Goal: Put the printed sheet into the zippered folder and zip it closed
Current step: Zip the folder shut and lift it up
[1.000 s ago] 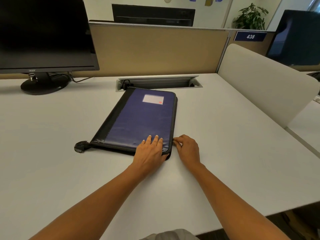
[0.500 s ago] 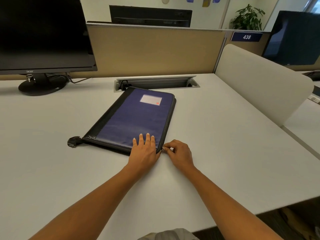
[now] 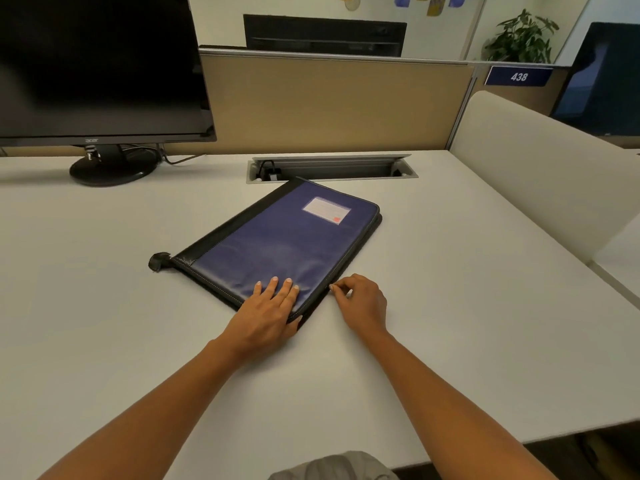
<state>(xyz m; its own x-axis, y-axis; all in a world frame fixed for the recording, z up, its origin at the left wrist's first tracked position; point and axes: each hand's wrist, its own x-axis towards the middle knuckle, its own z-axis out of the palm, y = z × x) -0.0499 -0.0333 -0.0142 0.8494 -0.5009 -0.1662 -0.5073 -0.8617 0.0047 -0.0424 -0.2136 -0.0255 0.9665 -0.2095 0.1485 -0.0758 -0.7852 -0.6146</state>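
Left hand [image 3: 268, 315] lies open, flat on the soft blue zippered folder [image 3: 284, 242] mid-desk [image 3: 467, 306], while the right hand [image 3: 360, 301] pinches its small zip pull at the right edge; light, floppy, needs pinning.

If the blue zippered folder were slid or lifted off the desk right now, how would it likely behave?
The zippered folder lies flat and thin, so it should not roll or tip. Its wrinkled blue cover near the left hand suggests a soft, somewhat floppy skin that may sag if lifted by one corner. On the smooth white desk it probably slides easily; the flat left palm looks placed to prevent that.
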